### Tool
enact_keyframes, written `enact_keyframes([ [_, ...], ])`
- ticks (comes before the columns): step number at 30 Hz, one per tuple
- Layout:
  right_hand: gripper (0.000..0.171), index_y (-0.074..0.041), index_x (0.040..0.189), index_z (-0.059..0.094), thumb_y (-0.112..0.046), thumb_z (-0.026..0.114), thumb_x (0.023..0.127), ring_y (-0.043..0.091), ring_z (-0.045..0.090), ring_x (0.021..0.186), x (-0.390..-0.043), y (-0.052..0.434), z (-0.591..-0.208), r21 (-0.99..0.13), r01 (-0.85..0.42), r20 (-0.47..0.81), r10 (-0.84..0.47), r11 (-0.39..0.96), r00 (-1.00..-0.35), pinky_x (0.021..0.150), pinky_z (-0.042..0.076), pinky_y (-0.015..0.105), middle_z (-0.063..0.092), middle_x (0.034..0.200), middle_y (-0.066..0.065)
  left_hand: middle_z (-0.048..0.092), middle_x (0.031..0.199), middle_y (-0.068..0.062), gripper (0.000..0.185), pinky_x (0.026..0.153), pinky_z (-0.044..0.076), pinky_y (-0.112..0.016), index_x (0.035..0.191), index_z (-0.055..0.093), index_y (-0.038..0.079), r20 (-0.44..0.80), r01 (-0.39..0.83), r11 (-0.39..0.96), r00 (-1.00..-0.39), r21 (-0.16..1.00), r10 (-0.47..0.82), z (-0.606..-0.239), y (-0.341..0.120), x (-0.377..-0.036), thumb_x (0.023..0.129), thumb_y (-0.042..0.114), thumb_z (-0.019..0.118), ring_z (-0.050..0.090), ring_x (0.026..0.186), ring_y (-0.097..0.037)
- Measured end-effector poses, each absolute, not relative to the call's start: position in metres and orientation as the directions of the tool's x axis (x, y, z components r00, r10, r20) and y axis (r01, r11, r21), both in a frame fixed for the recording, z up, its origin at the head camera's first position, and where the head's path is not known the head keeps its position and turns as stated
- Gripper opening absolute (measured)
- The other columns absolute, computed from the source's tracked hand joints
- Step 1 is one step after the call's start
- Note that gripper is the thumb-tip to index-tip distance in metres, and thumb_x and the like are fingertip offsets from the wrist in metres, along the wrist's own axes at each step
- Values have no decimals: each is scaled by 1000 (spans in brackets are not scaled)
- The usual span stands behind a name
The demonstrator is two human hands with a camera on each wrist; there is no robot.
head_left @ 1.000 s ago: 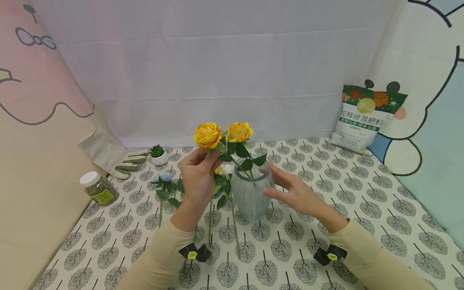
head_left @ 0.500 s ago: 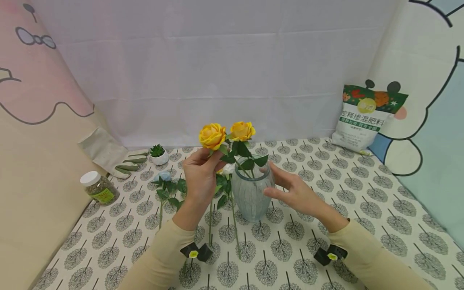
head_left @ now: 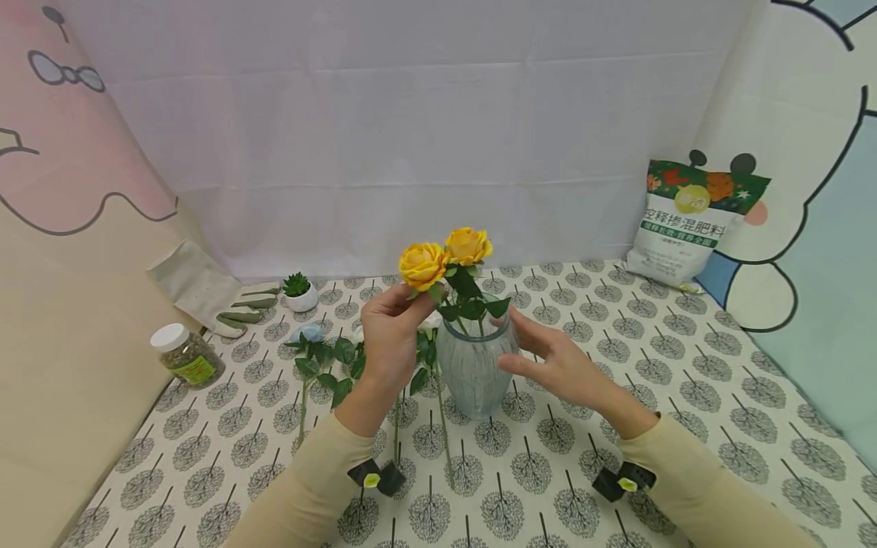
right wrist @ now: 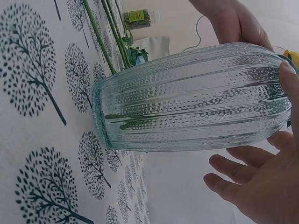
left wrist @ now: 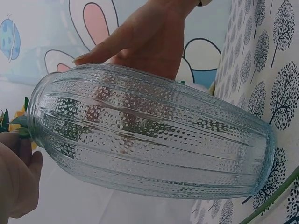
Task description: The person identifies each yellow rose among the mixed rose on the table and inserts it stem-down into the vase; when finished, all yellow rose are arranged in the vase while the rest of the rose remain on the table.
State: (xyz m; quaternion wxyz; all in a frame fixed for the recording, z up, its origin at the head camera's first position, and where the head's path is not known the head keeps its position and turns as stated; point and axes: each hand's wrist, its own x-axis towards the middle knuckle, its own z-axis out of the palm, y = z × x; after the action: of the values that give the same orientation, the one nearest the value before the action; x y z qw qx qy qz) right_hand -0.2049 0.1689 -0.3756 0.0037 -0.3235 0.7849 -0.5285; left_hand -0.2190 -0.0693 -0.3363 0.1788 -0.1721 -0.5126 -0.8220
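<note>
A clear ribbed glass vase (head_left: pixel 474 373) stands upright on the tree-print tablecloth. My left hand (head_left: pixel 393 335) pinches a yellow rose (head_left: pixel 422 266) just under its bloom, above the left side of the rim. Beside it, a second yellow rose (head_left: pixel 469 246) stands in the vase. Two green stems show through the glass near the base in the right wrist view. My right hand (head_left: pixel 565 365) rests against the vase's right side, thumb (right wrist: pixel 287 77) near the rim. Its other fingers are spread out and fairly straight. Leaves partly cover the vase mouth.
Left of the vase lie several stemmed flowers, among them a blue one (head_left: pixel 310 332). Farther left are a lidded jar (head_left: pixel 188 356), gardening gloves (head_left: pixel 205 289) and a small potted succulent (head_left: pixel 300 292). A fertilizer bag (head_left: pixel 688 224) leans at the back right.
The left hand has moved right and the rose it pinches has come lower, nearer the vase mouth. The second yellow rose has shifted slightly right. The right hand and vase stay put.
</note>
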Motion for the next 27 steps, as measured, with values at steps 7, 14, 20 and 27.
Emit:
enact_keyframes([
  [7, 84, 0, 157, 17, -30, 68, 97, 35, 44, 137, -204, 169, -375, -833, -495, 325, -508, 245, -798, 113, 33, 51, 36, 156, 14, 74, 101, -6, 34, 94, 55, -39, 98, 80, 17, 450, 453, -401, -886, 796, -106, -338, -70, -222, 85, -13, 71, 73, 87, -17],
  [14, 85, 1, 157, 18, -32, 68, 97, 38, 44, 136, -203, 170, -376, -838, -477, 305, -497, 266, -812, 112, 33, 52, 32, 157, 18, 74, 99, -4, 33, 96, 54, -37, 95, 79, 18, 404, 399, -379, -912, 835, -72, -340, -70, -224, 87, -12, 69, 71, 92, -16],
  [20, 85, 2, 156, 19, -32, 68, 97, 38, 44, 136, -204, 169, -376, -845, -469, 301, -498, 257, -814, 112, 33, 53, 29, 158, 21, 75, 88, 0, 29, 100, 52, -40, 89, 79, 19, 362, 343, -345, -932, 873, -11, -340, -73, -226, 89, -8, 69, 70, 97, -17],
  [27, 84, 2, 156, 20, -31, 68, 97, 39, 45, 135, -204, 169, -376, -841, -477, 310, -495, 255, -812, 111, 35, 53, 32, 157, 21, 76, 92, 3, 25, 103, 49, -41, 92, 79, 21, 324, 295, -255, -942, 921, 83, -341, -84, -232, 91, -2, 71, 66, 106, -22],
])
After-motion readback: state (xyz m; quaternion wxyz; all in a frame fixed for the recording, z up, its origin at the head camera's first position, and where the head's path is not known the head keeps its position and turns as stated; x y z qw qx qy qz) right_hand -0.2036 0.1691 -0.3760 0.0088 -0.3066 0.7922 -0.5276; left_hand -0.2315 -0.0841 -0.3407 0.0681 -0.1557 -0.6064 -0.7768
